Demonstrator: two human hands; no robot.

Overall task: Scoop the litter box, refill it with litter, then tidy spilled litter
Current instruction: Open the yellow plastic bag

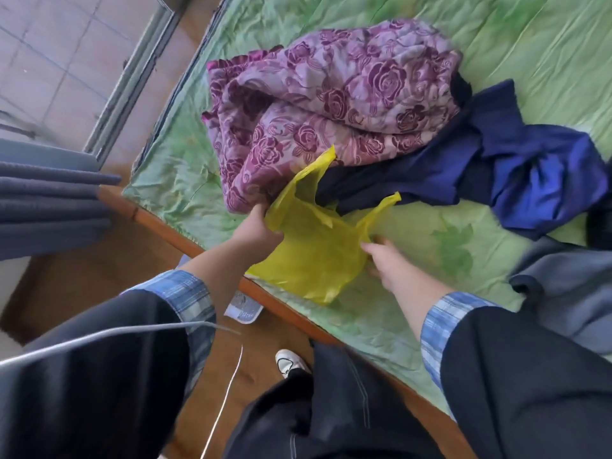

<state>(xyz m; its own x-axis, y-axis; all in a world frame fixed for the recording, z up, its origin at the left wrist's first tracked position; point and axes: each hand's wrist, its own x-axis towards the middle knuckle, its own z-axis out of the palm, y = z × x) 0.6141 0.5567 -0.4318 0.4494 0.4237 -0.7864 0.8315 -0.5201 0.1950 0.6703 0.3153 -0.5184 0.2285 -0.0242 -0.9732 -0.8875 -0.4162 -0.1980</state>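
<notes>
Yellow bag (311,260): 1 | hands gripping: left (261,226), right (384,260) | quilt (331,107): 1

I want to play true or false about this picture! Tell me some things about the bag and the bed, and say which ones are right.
1. The plastic bag is yellow. True.
2. Only one hand holds the bag. False: the left hand and the right hand both grip it.
3. The bed sheet is green. True.
4. The flowery quilt is orange. False: it is purple with roses.
5. The blue cloth lies on the floor. False: it lies on the bed.
</notes>
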